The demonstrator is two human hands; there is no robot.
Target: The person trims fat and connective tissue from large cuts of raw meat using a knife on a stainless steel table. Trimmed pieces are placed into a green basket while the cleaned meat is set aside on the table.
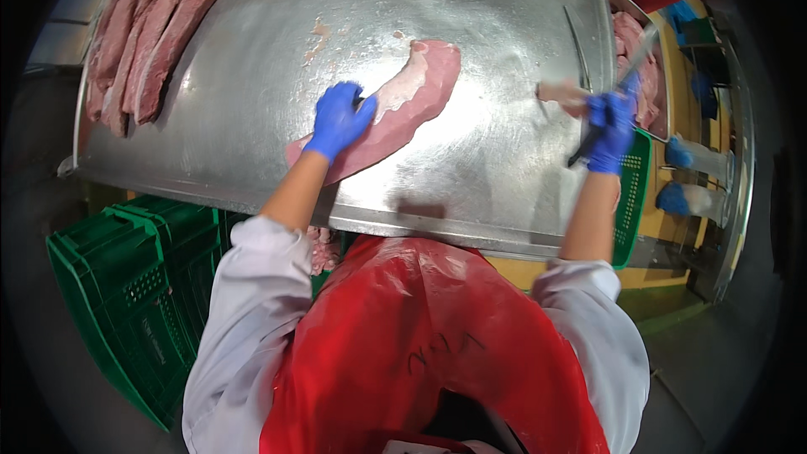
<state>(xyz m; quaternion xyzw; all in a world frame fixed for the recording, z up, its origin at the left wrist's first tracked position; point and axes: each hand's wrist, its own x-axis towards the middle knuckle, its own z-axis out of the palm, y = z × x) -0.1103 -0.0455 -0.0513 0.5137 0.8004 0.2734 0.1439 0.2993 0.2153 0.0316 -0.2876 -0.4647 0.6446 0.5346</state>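
A long piece of pork loin [412,101], pink with a whitish fat patch, lies slantwise on the steel table [252,118]. On its near left part rests my left hand [339,122] in a blue glove, fingers curled against the meat. Something dark shows between thumb and fingers; I cannot make it out. At the table's right edge, my right hand [612,130], also blue-gloved and smeared by motion, is closed on a knife [643,52] whose blade points up and away. A small pale meat piece [559,94] is just left of that hand; whether they touch is unclear.
Several pork loins [139,42] lie at the table's far left. A thin steel rod or blade [577,44] lies near the right edge. Beyond it stand a meat-filled tray [652,113] and a green basket [635,193]. Green crates [126,277] stand at lower left.
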